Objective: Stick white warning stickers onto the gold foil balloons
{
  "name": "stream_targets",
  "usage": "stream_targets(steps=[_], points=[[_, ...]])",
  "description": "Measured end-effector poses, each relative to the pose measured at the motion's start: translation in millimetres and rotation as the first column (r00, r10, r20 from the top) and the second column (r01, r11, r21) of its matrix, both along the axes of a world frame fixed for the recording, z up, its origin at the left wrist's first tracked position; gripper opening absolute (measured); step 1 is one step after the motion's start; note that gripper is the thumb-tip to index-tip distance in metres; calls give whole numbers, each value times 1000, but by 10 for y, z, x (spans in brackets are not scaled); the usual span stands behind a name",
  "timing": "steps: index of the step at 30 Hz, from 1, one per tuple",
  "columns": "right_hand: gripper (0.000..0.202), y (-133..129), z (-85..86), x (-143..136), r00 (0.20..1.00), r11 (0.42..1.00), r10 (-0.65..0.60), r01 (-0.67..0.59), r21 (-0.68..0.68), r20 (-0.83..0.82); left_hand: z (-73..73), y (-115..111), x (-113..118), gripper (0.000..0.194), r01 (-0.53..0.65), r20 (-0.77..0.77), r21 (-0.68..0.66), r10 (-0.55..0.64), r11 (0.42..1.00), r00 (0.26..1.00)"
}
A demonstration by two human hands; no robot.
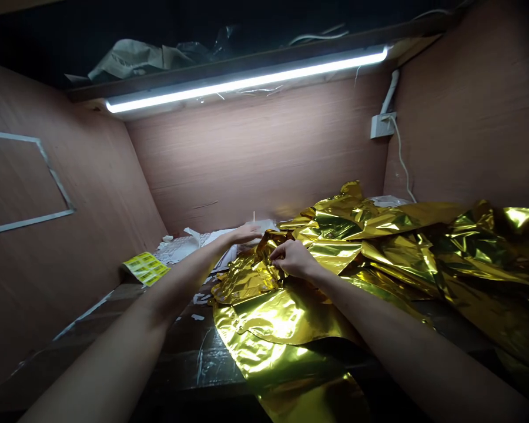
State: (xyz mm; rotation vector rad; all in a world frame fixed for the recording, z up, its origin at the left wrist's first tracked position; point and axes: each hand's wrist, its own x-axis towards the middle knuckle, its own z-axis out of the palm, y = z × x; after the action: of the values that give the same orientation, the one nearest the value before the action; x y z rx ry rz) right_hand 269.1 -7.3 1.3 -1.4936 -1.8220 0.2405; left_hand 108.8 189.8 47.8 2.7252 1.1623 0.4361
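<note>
Crinkled, shiny gold foil (pixel 286 317) spreads over the dark worktop in overlapping pieces with curved edges, one hanging past the front edge. At its bunched-up near-left part, my right hand (pixel 293 258) has its fingers pinched together on the gold foil. My left hand (pixel 247 234) is stretched out flat just behind and left of that bunch, fingers extended and apparently holding nothing. Its fingertips are close to the foil, but I cannot tell whether they touch it. A larger heap of gold foil (pixel 405 252) lies to the right, beyond my right forearm.
White papers (pixel 180 249) and a yellow sticker sheet (pixel 146 268) lie at the left. Paper scraps (pixel 197 317) dot the worktop (pixel 180 358). Wooden panels enclose the sides and back. A lit tube lamp (pixel 247 79) hangs under the shelf; a white socket box (pixel 382 126) with a cable is at right.
</note>
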Motion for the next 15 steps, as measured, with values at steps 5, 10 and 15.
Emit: stream_targets(steps=[5,10,15], points=[[21,23,-7,10,1000,1000,3,-3,10,-6,230,100,-353,43,-122,-39,-7,122,992,992],[21,32,-26,6,1000,1000,12,-12,14,-25,236,7,-1007,38,-497,-169,-27,486,867,857],[20,28,-46,-15,1000,1000,22,-22,14,-17,75,-187,-1535,55,-628,-168,-36,615,778,771]])
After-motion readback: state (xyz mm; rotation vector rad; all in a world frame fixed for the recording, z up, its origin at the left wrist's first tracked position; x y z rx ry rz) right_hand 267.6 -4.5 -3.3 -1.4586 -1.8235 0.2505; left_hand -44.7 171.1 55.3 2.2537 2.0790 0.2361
